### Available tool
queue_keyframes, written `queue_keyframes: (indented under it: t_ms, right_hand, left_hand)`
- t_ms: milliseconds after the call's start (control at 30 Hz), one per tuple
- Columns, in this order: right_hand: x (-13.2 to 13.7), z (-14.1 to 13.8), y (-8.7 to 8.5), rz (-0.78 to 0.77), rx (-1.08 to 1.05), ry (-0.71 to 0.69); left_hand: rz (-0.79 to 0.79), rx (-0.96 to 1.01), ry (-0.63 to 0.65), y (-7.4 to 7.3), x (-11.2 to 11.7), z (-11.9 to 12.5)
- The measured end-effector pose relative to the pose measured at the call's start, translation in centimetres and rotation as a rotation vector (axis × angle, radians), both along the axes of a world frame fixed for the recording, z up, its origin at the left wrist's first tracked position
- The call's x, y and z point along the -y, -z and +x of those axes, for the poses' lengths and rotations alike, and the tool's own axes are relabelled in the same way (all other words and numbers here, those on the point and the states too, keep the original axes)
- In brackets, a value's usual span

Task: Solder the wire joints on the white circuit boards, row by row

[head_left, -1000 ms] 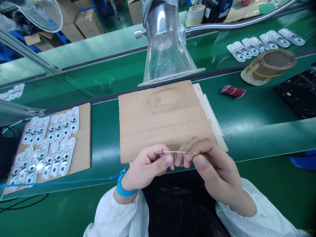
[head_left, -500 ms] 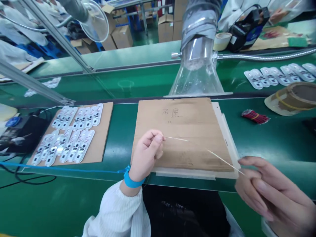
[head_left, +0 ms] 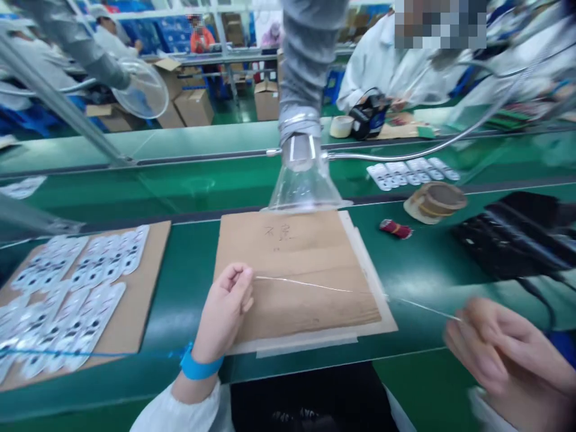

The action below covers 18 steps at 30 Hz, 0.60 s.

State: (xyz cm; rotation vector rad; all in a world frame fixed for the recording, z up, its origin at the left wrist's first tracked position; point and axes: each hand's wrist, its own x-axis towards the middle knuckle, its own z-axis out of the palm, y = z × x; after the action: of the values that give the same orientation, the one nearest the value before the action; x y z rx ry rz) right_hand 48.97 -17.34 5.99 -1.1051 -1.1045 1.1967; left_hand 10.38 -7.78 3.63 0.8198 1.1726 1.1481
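Note:
My left hand (head_left: 224, 312) pinches one end of a thin silvery wire (head_left: 315, 286) over the near left part of a brown cardboard sheet (head_left: 292, 264). The wire runs rightward, stretched across the cardboard and past its right edge, to my right hand (head_left: 499, 354). That hand is blurred at the lower right, its fingers closed on the wire's other end. A blue strap circles my left wrist (head_left: 198, 367), with a blue cord trailing left.
A clear funnel hood (head_left: 302, 180) on a grey duct stands behind the cardboard. A second cardboard (head_left: 148, 288) with several white circuit strips lies left. A red wire bundle (head_left: 396, 228), a tape roll (head_left: 434, 201) and a black tray (head_left: 513, 240) lie right. People work across the belt.
My hands have moved apart from in front of me, drawing the wire out long across the cardboard. The view has tilted up, showing workers across the belt.

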Motion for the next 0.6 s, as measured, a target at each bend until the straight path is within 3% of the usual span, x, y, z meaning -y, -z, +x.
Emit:
queue_keyframes:
  t_ms: [100,233,300,433,500,600]
  right_hand:
    - [-2.4,-1.9,-1.0,0.212,-0.214,-0.047]
    - [-5.2,-3.8,-0.6,0.286,-0.219,0.195]
    - [-5.6,-4.6,-0.4,0.286,-0.194,0.236]
    - [-4.9,-7.2,-0.8,0.184,-0.169,0.053]
    - [-4.2,-9.4,-1.2,0.143,-0.054,-0.019]
    - [-3.5,-12.8,-2.1,0.210,0.240,-0.100]
  left_hand:
    - [-0.030,-0.056,0.041,0.8,0.4,-0.2]
    - [-0.094,-0.246,0.221,2.0,0.3,-1.6]
    - [-0.035,-0.400,0.263,2.1,0.0,-2.5]
    - [0.217,-0.582,-0.023,0.5,0.6,-2.5]
    - [0.278,-0.497,-0.041,-0.6,1.3,-1.2]
    - [0.234,-0.139,0.201,-1.8,2.5,1.5]
